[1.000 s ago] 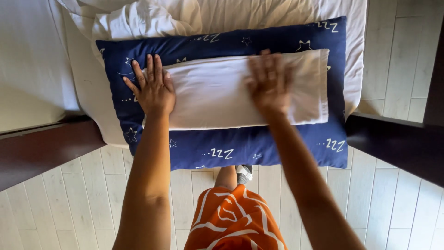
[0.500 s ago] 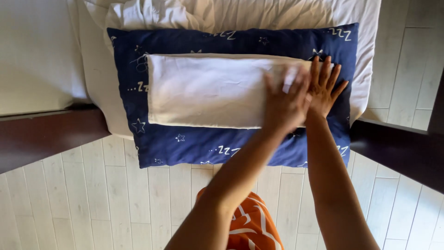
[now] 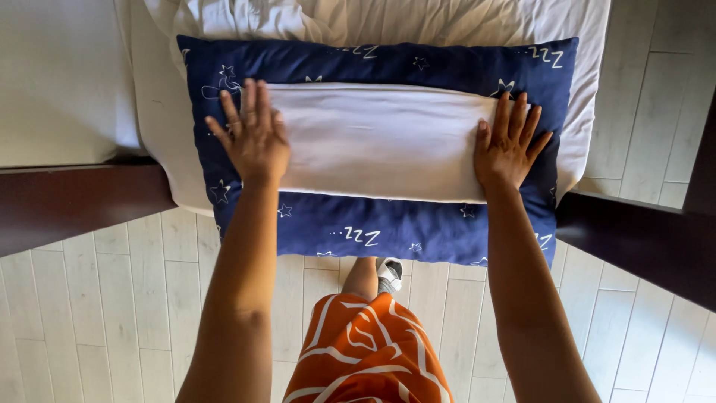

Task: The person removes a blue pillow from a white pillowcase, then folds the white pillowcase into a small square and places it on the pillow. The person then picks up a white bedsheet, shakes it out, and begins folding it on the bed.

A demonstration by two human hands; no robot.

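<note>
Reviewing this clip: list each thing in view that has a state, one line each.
White cloth: folded into a long strip, flat on the pillow.
Blue pillow: flat across the white bedding.
Left hand: open, palm down on the cloth's left end.
Right hand: open, fingers spread on its right end.

The left hand (image 3: 252, 140) lies flat, fingers spread, on the left end of a folded white cloth (image 3: 380, 142). The right hand (image 3: 509, 145) lies flat on its right end. The cloth rests on a dark blue pillow (image 3: 373, 227) with white stars, on a white bed (image 3: 447, 19).
</note>
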